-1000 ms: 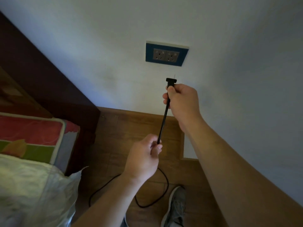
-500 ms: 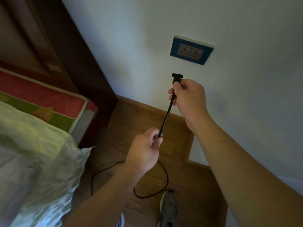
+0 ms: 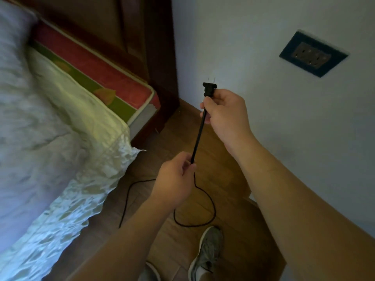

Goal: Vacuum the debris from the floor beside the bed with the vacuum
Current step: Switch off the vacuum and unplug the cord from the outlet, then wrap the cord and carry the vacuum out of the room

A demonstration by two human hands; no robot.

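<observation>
Step judged: plugging in before vacuuming. Gripping plug [image 3: 209, 89] at its base, with top of cord [image 3: 197, 136], in right hand [image 3: 225, 112], fingers curled round, prongs pointing up toward wall. Pinching cord lower down with left hand [image 3: 174, 179], fingers closed on it; short stretch between hands taut and straight. Below left hand, slack looping over wooden floor [image 3: 223, 169] beside bed [image 3: 60, 138], near shoe [image 3: 209, 252]. No vacuum in view; no debris discernible in this light. Wall socket [image 3: 313, 53] up and to right of plug, well apart, not yet engaged. To do well: shift grip onto plug body, clear of prongs; turn prongs square to socket slots; feed slack with left hand so nothing drags on plug; push straight in, no wobble. Mind loop near foot: probable trip risk.
</observation>
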